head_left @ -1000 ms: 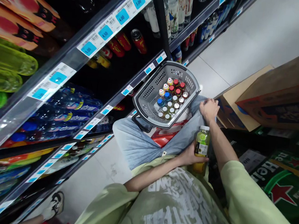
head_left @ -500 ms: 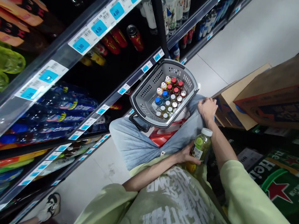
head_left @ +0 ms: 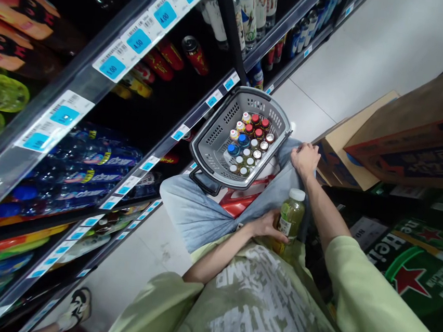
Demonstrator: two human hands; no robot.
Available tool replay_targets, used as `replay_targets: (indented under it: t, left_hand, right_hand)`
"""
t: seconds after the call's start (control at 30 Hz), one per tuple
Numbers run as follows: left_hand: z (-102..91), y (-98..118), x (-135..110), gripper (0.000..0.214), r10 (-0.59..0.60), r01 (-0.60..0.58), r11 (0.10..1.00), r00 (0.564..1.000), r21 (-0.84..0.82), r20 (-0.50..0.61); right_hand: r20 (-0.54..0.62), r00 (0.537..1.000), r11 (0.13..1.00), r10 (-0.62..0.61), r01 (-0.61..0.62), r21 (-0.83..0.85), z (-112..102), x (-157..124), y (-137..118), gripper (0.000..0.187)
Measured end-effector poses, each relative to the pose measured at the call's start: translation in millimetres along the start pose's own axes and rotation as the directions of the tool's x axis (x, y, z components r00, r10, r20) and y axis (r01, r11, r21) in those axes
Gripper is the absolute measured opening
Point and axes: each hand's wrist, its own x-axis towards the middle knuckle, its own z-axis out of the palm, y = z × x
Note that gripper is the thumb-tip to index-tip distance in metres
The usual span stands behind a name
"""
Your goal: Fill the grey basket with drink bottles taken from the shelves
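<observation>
My left hand [head_left: 268,226] is wrapped round a drink bottle [head_left: 292,214] with a white cap, greenish-yellow liquid and a fruit label, held upright close to my shirt. My right hand [head_left: 305,159] rests over my bent knee, fingers curved down and holding nothing that I can see. Beyond my lap stands a grey shopping basket [head_left: 214,157] with a dark handle folded at its near side. Inside it, several bottles [head_left: 250,141] stand packed in rows, with white, red and blue caps. The bottle's lower end is partly hidden by my left hand.
Drink shelves [head_left: 134,176] with price tags run along my left. Cardboard boxes [head_left: 368,143] and green beer packs [head_left: 410,278] are stacked on my right. A red object [head_left: 241,202] lies under my legs. Another person's shoe [head_left: 80,304] shows at lower left.
My left hand has brought the bottle slightly to the left and turned it a little. The right hand stays on the knee, and the view has shifted slightly.
</observation>
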Motion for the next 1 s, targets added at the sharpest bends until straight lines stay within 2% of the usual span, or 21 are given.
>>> replay_targets:
  t: [0.13,0.33,0.5,0.6,0.73,0.87,1.0]
  left_hand:
    - [-7.0,-9,4,0.093,0.043,-0.043,0.999,0.999,-0.004,0.030]
    - [-12.0,-16,7,0.101,0.118,-0.121,0.990,0.992,0.079,0.039]
    - [-11.0,-13,4,0.101,0.104,-0.103,0.994,0.990,-0.023,0.096]
    - [-10.7,-11,2,0.097,0.094,-0.088,0.992,0.994,-0.090,0.059]
    - [-9.7,-14,1,0.090,0.014,-0.015,0.974,1.000,-0.225,-0.006]
    - [-5.4,-9,-1,0.072,-0.068,0.033,0.921,0.995,-0.388,-0.075]
    - [-0.8,4,-4,0.055,-0.095,0.042,0.941,0.985,-0.336,-0.144]
  right_hand:
    - [0.004,1.000,1.000,0.000,0.000,-0.002,0,0,0,0.045]
    - [0.015,1.000,1.000,-0.007,0.007,-0.001,-1,0,0,0.044]
    - [0.031,1.000,1.000,-0.002,0.003,-0.007,-1,0,0,0.043]
    - [0.020,1.000,1.000,-0.004,0.005,-0.002,0,0,0,0.044]
    - [0.012,1.000,1.000,-0.002,0.002,-0.001,0,0,0,0.045]
    - [0.022,1.000,1.000,0.004,-0.004,-0.002,0,0,0,0.045]
    - [0.020,1.000,1.000,0.000,0.000,0.006,1,2,0,0.045]
